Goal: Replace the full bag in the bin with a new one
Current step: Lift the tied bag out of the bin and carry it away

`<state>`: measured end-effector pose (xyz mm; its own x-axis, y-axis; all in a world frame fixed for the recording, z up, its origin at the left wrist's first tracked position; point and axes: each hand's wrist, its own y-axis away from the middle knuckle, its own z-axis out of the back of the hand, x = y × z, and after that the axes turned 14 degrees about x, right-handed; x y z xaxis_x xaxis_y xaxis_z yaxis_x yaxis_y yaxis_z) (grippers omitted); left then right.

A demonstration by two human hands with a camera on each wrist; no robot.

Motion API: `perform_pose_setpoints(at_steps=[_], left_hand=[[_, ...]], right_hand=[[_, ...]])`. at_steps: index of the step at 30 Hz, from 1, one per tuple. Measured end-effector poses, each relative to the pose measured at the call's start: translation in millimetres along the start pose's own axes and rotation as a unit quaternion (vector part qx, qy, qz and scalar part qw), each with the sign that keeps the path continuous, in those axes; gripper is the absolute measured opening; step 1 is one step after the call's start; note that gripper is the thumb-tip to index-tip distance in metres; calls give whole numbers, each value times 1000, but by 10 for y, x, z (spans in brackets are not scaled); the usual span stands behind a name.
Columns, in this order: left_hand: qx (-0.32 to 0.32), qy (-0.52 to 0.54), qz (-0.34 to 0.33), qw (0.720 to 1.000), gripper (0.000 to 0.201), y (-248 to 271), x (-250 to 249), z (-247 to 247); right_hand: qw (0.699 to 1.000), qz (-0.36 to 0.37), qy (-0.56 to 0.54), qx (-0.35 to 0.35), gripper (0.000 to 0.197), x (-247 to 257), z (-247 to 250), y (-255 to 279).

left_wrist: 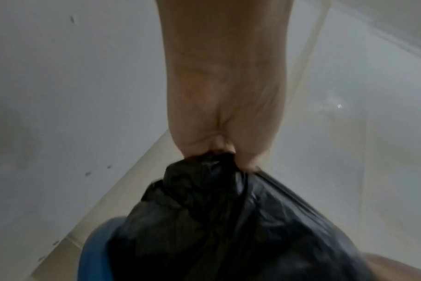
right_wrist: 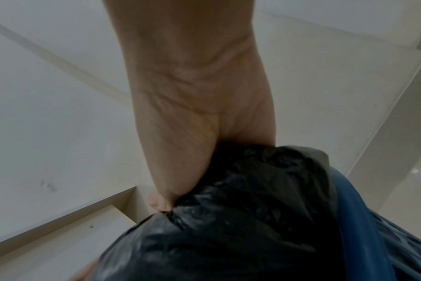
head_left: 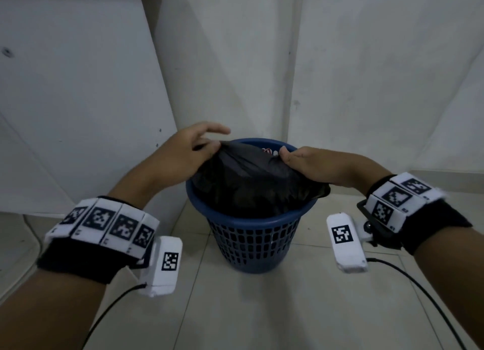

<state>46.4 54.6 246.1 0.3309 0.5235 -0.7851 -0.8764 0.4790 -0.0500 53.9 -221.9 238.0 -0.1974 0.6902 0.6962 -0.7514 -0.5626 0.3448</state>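
A blue perforated plastic bin (head_left: 251, 242) stands on the tiled floor in a corner. A full black bag (head_left: 251, 182) bulges out of its top, with a bit of red and white rubbish showing at the far side. My left hand (head_left: 193, 150) pinches a gathered fold of the bag (left_wrist: 204, 180) at its far left edge, index finger stretched out above it. My right hand (head_left: 301, 161) grips the bag (right_wrist: 228, 218) at the right edge, fingers curled into the plastic. The bin's blue rim (right_wrist: 363, 218) shows beside the right hand and its rim (left_wrist: 94, 252) under the left.
White walls (head_left: 235, 48) close in behind the bin, and a white panel (head_left: 78, 87) leans at the left. Pale floor tiles (head_left: 262, 310) spread in front. Black cables (head_left: 419, 292) trail from both wrist cameras.
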Motion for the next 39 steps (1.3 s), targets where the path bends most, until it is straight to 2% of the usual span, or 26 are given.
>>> perform_pose_setpoints(at_steps=[1,2,3,4,5,6,7,8,9,11,13,15,18,20,24,27,30,33,36,39], left_hand=[[-94,-27,-12,995,29,-15,16,-48],[-177,-97,-41,979,33,-18,0,-106],[-229,-173,-83,955,32,-12,-26,-176],[-229,-212,-128,941,28,2,-76,-255],[-171,-219,-153,948,27,19,-132,-350],[-87,-224,-144,960,35,21,-157,-448],[-4,-248,-112,962,46,9,-162,-556],[54,-289,-74,953,53,-12,-130,-673],[73,-316,-49,945,51,-46,-60,-762],[46,-300,-22,953,36,-96,7,-857],[36,-276,4,961,31,-144,23,-889],[41,-284,3,958,38,-163,20,-911],[47,-278,-22,959,50,-142,1,-907],[31,-282,-63,957,45,-114,8,-902],[-20,-281,-187,941,36,-57,22,-853],[-66,-279,-230,930,33,-53,73,-796],[-84,-273,-246,926,34,-76,84,-760],[-41,-222,-213,951,38,-107,72,-791],[29,-188,-117,975,44,-144,56,-838],[34,-160,-90,982,37,-156,10,-883]], right_hand=[[1000,-2,-5,-6,58,-5,-4,-17],[1000,-2,-9,-15,59,-11,-10,-29],[1000,-1,-12,-25,60,-27,-18,-50],[999,1,-19,-36,60,-48,-30,-76],[998,8,-31,-46,60,-68,-49,-101],[998,17,-43,-50,59,-80,-69,-122],[997,28,-52,-50,58,-94,-86,-142],[997,35,-53,-50,59,-107,-98,-158],[997,37,-41,-52,60,-115,-93,-168],[998,12,17,-57,63,-107,-76,-171],[996,-7,69,-55,69,-82,-71,-160],[996,2,75,-48,73,-67,-110,-155],[1000,4,6,-23,62,-68,-172,-128],[999,17,-31,-9,62,-95,-173,-136],[990,94,-101,-12,76,-75,-146,-153],[977,127,-169,-7,53,-23,-136,-159],[968,119,-219,16,45,-38,-123,-159],[965,120,-230,30,41,-72,-120,-154],[960,115,-253,30,40,-113,-103,-120],[963,104,-249,-9,54,-145,-77,-114]])
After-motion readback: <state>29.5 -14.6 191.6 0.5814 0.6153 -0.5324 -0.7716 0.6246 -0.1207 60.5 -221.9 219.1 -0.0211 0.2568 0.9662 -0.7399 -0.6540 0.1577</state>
